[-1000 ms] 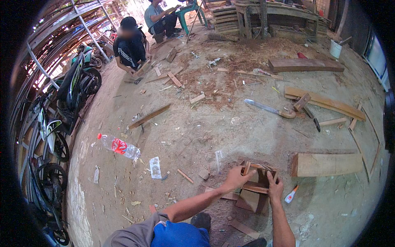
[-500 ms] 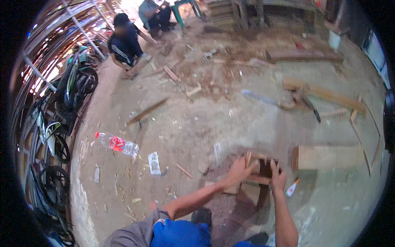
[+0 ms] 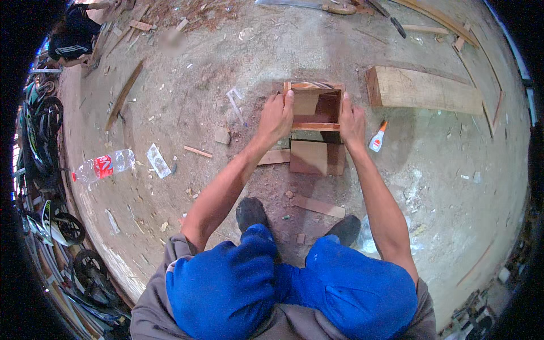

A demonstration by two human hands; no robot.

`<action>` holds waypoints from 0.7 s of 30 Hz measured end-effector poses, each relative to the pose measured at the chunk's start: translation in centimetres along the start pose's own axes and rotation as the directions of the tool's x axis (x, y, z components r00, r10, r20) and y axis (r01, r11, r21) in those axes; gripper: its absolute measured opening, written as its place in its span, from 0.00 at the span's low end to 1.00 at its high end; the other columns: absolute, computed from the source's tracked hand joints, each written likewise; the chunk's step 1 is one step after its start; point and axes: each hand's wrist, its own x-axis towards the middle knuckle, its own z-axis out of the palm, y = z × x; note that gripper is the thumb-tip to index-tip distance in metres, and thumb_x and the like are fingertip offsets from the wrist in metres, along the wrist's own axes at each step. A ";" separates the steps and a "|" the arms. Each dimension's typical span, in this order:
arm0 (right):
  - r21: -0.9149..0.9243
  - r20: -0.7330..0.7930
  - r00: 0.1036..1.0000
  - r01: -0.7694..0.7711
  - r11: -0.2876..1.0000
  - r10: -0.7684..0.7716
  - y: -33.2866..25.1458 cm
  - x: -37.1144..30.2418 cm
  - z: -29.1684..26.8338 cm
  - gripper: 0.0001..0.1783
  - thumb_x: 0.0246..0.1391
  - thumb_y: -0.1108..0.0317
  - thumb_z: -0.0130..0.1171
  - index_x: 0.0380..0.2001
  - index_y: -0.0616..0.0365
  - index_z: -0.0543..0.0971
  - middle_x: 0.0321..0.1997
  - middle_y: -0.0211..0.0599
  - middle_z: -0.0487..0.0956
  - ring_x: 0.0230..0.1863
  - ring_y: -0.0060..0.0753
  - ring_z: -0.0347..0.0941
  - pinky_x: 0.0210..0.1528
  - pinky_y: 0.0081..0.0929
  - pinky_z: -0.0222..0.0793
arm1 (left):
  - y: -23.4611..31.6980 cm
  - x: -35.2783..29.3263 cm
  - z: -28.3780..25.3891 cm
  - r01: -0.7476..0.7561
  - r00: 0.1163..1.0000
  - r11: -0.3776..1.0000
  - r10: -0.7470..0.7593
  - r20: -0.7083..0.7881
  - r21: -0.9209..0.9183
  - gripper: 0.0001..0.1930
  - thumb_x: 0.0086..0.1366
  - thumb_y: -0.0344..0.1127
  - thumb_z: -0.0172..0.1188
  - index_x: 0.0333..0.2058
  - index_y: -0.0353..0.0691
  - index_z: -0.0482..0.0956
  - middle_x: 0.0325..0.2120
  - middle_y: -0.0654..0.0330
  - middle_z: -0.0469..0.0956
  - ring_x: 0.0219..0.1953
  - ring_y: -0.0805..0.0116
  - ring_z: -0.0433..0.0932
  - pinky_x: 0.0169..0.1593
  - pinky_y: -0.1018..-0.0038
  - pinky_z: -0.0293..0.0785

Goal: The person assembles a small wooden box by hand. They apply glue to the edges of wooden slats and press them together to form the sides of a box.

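Note:
Both hands grip a small open wooden box [image 3: 315, 127], whose inside shows from above. My left hand [image 3: 276, 118] is closed around its left wall, with the thumb on the rim. On the opposite wall my right hand [image 3: 352, 120] holds it, thumb up near the top corner. Just nearer to me than the box lies a flat wooden block [image 3: 307, 157], partly in shadow. A thin wood strip [image 3: 274, 157] lies against the block's left side. Right of my right hand is a white glue bottle [image 3: 378, 138] with an orange cap.
A thick timber beam [image 3: 425, 89] lies to the right. Leftward are a plastic bottle [image 3: 105, 165], a clear packet [image 3: 158, 160] and a wood strip [image 3: 124, 94]. A saw [image 3: 306, 5] lies at the far edge. Motorbikes line the left side; a person [image 3: 73, 34] crouches far left.
The view has tilted down and swung right, showing my knees and feet. My hands remain on the box, which now shows more squarely from above, with its inside plainer.

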 end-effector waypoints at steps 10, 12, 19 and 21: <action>0.112 0.219 0.972 -0.107 0.988 0.080 -1.1 0.2 -0.6 0.46 0.68 0.32 0.46 0.31 0.77 0.81 0.27 0.60 0.81 0.35 0.49 0.78 0.45 0.46 0.70 | -2.1 0.6 -0.2 0.024 0.998 1.000 -0.025 -0.061 -0.011 0.31 0.78 0.55 0.43 0.41 0.26 0.79 0.40 0.32 0.79 0.46 0.32 0.77 0.52 0.47 0.71; 0.208 0.283 0.950 -0.193 0.959 0.130 -0.1 1.0 -0.8 0.45 0.66 0.32 0.50 0.35 0.75 0.83 0.31 0.53 0.83 0.37 0.40 0.76 0.46 0.40 0.70 | -1.9 0.8 -0.5 0.016 0.996 1.000 -0.016 -0.089 -0.010 0.31 0.77 0.57 0.45 0.42 0.28 0.80 0.38 0.33 0.80 0.45 0.34 0.79 0.51 0.48 0.71; 0.295 0.352 0.906 -0.346 0.890 0.236 0.3 1.8 -1.9 0.39 0.64 0.35 0.57 0.44 0.69 0.86 0.43 0.40 0.85 0.45 0.29 0.76 0.52 0.30 0.70 | -0.1 0.7 -3.1 0.245 0.955 0.952 -0.204 0.216 -0.185 0.38 0.70 0.68 0.52 0.50 0.30 0.81 0.41 0.43 0.84 0.47 0.53 0.84 0.49 0.60 0.77; 0.367 0.414 0.879 -0.398 0.841 0.236 -0.7 1.2 -1.9 0.35 0.64 0.38 0.60 0.46 0.67 0.86 0.46 0.36 0.84 0.47 0.30 0.77 0.53 0.30 0.70 | -1.5 0.7 -2.8 0.226 0.956 0.964 -0.192 0.220 -0.141 0.39 0.71 0.68 0.52 0.53 0.31 0.81 0.42 0.45 0.85 0.47 0.56 0.83 0.49 0.61 0.77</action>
